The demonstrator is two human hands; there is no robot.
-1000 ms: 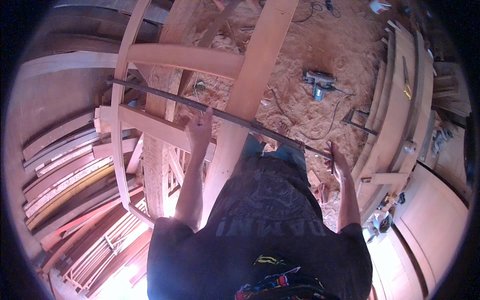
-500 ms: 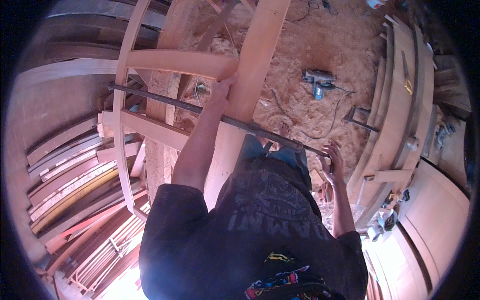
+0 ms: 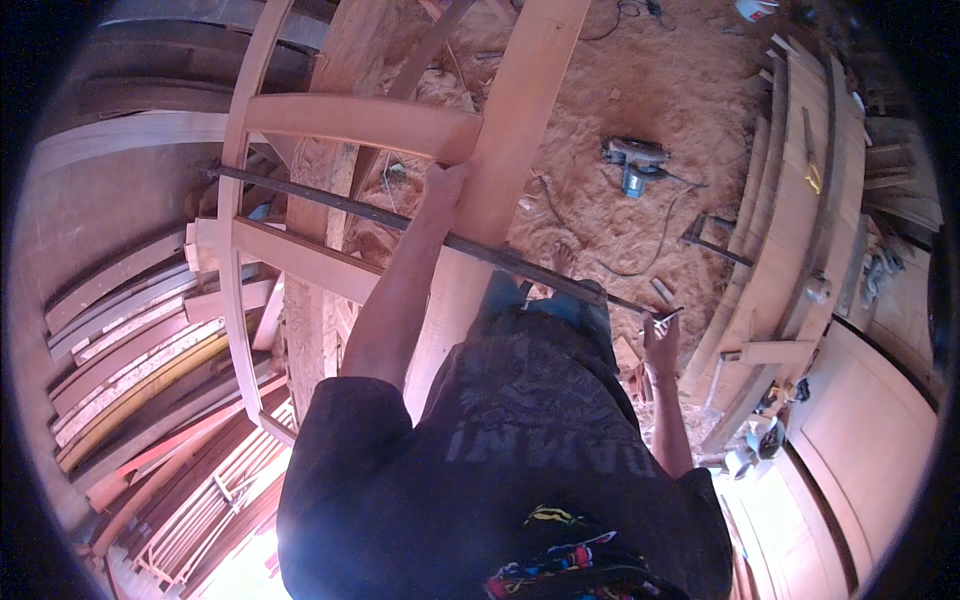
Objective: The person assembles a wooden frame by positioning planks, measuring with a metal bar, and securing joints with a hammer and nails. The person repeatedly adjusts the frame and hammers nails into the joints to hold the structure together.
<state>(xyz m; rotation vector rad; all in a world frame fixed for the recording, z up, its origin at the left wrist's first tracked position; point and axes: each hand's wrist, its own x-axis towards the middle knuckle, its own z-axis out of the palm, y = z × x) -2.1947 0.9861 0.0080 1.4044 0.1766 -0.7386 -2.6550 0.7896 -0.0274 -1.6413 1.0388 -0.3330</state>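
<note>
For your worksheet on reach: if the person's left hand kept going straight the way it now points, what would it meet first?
The left hand points up the picture at the curved wooden crosspiece; it likely meets that first, and may already touch it, though depth is unclear.

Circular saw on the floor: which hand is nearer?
Right. The right hand grips the bar clamp's end, below the circular saw. The left hand rests on the wooden frame, farther left.

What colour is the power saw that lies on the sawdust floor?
The handheld power saw is blue-teal with grey metal parts; the head view shows it best.
</note>
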